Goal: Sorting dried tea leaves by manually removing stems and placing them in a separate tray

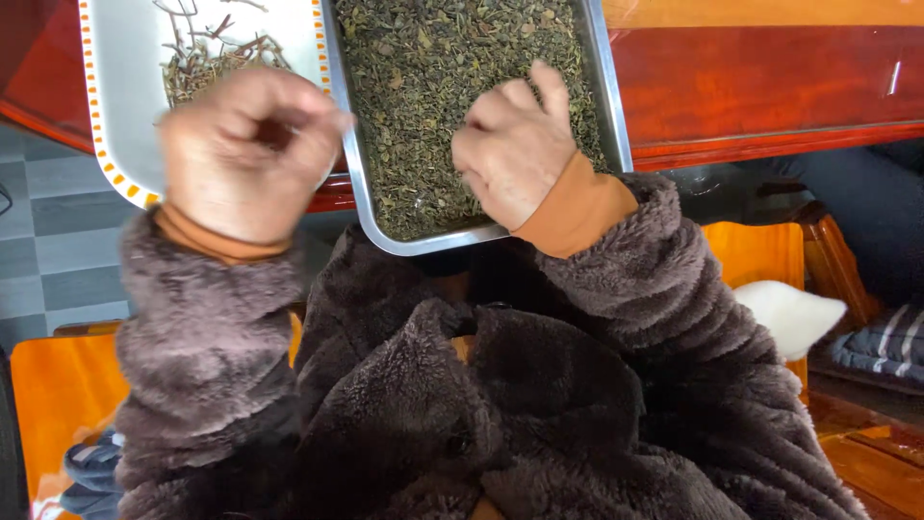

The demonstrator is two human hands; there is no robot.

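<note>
A steel tray [604, 87] full of dark green dried leaves [433, 87] lies on a red-brown wooden table. My right hand [515, 144] rests on the leaves near the tray's front edge, fingers curled and sifting among them. My left hand [245, 149] hovers blurred between the two trays, fingers pinched shut; what it holds is hidden. Behind it a white tray with an orange dotted rim [106, 87] carries a small heap of brown stems [207, 58].
The table's red edge [760, 144] runs to the right. Below are orange wooden seats [751, 255], a white cushion [789, 313], a striped cloth [890, 342] and grey floor tiles [48, 250]. My brown fleece sleeves fill the foreground.
</note>
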